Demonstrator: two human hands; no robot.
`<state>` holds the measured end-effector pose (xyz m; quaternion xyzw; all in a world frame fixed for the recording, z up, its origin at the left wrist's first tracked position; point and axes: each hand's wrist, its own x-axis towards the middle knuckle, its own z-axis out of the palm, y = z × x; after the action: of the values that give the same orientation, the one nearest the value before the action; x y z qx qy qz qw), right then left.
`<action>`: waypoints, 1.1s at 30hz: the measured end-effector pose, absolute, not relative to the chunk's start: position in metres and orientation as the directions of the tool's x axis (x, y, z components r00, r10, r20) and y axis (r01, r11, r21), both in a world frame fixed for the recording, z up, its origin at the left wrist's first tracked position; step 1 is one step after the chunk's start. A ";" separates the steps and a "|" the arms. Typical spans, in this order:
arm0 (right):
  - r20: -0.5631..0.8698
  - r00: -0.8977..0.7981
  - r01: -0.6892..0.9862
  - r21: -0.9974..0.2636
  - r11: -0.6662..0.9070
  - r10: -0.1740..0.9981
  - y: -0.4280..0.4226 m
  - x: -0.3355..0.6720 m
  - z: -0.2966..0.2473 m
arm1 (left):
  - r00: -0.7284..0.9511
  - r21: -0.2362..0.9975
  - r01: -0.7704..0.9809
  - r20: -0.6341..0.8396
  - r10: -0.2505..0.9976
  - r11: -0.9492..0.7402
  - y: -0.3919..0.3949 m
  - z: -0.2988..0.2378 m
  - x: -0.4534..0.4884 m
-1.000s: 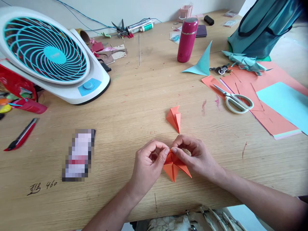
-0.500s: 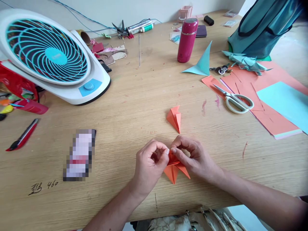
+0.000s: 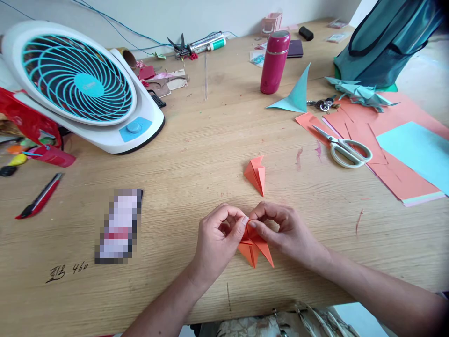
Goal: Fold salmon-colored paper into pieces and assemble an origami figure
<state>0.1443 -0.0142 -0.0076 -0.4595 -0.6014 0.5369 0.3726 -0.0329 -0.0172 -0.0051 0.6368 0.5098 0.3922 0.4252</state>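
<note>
Between both hands, near the front of the table, is a folded orange paper piece (image 3: pixel 261 248) with pointed flaps hanging toward me. My left hand (image 3: pixel 220 243) pinches its top edge between thumb and forefinger. Right beside it, my right hand (image 3: pixel 286 229) pinches the same edge, the two sets of fingertips nearly touching. The fingers hide the upper part of the paper. A second, smaller folded orange paper piece (image 3: pixel 256 175) lies on the wood just beyond my hands, touched by neither.
White-handled scissors (image 3: pixel 351 152) rest on orange and blue paper sheets (image 3: pixel 417 150) at right. A magenta flask (image 3: pixel 275 63), folded teal paper (image 3: pixel 294 96) and teal bag (image 3: pixel 379 51) stand behind. Leftward are a fan (image 3: pixel 84 89), a red utility knife (image 3: pixel 40 196) and a blurred-out object (image 3: pixel 119 224).
The right flap of the held orange paper has swung down and inward, and the folds between my fingers look flatter. Both hands keep their pinch. The whole view has shifted slightly.
</note>
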 end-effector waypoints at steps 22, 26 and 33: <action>-0.096 -0.371 0.147 -0.988 -0.044 0.923 -0.015 0.142 -0.018 | 0.144 0.972 0.233 0.000 0.990 -0.034 -0.013 -0.005 -0.039; -0.092 -0.365 0.147 -0.988 -0.041 0.926 -0.014 0.143 -0.017 | 0.158 0.975 0.223 -0.018 0.987 -0.018 -0.013 -0.003 -0.039; -0.081 -0.394 0.137 -0.990 -0.029 0.915 -0.015 0.141 -0.019 | 0.138 0.929 0.345 0.091 0.986 -0.134 -0.013 -0.008 -0.037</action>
<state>0.1413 -0.0150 -0.0189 -0.4326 -0.6080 0.5722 0.3402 -0.0368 -0.0134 -0.0075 0.6385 0.5212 0.3991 0.4018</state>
